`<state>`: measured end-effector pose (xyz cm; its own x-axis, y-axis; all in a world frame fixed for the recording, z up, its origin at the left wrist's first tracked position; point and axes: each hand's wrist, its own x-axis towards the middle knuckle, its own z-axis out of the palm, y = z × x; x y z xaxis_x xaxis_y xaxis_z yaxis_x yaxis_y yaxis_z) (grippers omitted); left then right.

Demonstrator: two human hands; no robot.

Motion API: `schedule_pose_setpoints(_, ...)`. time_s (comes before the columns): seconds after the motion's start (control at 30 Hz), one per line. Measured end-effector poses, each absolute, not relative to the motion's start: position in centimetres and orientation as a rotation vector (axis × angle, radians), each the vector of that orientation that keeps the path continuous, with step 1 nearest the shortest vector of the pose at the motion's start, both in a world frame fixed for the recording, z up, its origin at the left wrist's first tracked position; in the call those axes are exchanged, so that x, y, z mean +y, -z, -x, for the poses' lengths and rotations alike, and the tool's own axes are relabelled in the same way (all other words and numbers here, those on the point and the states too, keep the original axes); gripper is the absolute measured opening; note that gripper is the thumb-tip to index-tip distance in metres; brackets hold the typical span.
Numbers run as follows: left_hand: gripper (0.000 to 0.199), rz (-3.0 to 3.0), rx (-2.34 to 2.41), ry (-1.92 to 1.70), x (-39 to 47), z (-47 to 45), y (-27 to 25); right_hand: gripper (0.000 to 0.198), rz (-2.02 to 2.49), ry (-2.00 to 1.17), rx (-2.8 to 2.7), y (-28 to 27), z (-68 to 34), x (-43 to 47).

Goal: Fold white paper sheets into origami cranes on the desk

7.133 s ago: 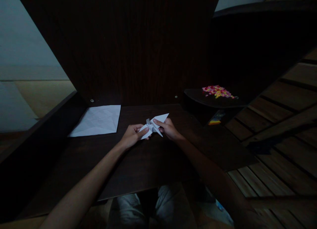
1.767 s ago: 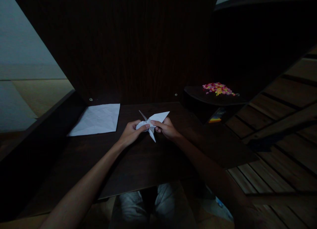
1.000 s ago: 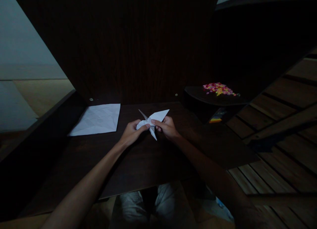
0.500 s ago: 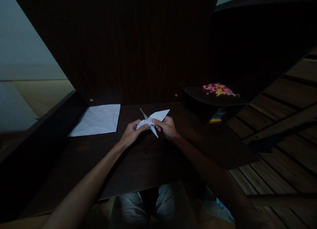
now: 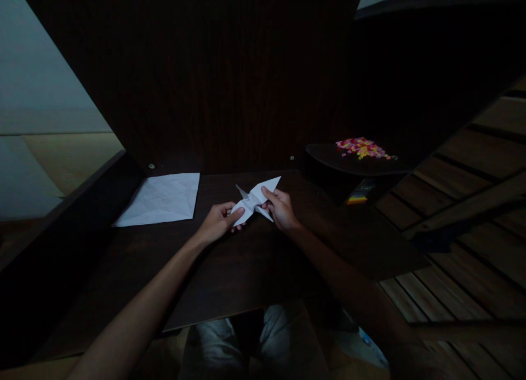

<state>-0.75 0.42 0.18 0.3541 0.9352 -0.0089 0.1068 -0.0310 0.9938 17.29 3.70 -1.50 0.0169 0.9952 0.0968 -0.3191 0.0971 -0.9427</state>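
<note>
A white origami crane point(image 5: 251, 202) is held between both hands above the dark tabletop, its two wings spread and thin points sticking out at the back and front. My left hand point(image 5: 219, 222) pinches the left wing, thumb on top and fingers beneath. On the other side my right hand point(image 5: 281, 209) grips the right wing, its thumb lying on the paper. Most fingertips under the paper are hidden. To the left of the crane lies a creased white sheet of paper point(image 5: 160, 199), flat on the table.
A dark wooden panel point(image 5: 222, 78) rises behind the table point(image 5: 213, 287). At the right, a rounded shelf point(image 5: 324, 156) carries a heap of small pink, red and yellow pieces point(image 5: 364, 148). Below it sits a yellow-edged item point(image 5: 357, 199). A raised board point(image 5: 61, 210) borders the left side.
Both hands have shifted outward along the wings, my left thumb lower and my right thumb higher. The crane has tilted, and its front point now aims more to the right.
</note>
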Motion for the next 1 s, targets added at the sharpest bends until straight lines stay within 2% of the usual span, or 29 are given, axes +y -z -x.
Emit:
schedule_pose_setpoints(0.4, 0.037, -1.402, 0.97, -0.814, 0.2, 0.9, -0.4, 0.034, 0.911, -1.246, -0.999, 0.5, -17.3, 3.3)
schedule_pose_setpoints(0.83, 0.029, -1.259, 0.887, -0.812, 0.0, 0.8, -0.4, 0.035, 0.827, -1.447, -0.985, 0.9, -17.7, 3.4)
schedule_pose_setpoints(1.0, 0.032, -1.229, 0.934, -0.803, 0.0, 0.6, -0.3, 0.034, 0.838, -1.485, -0.983, 0.5, -17.7, 3.3)
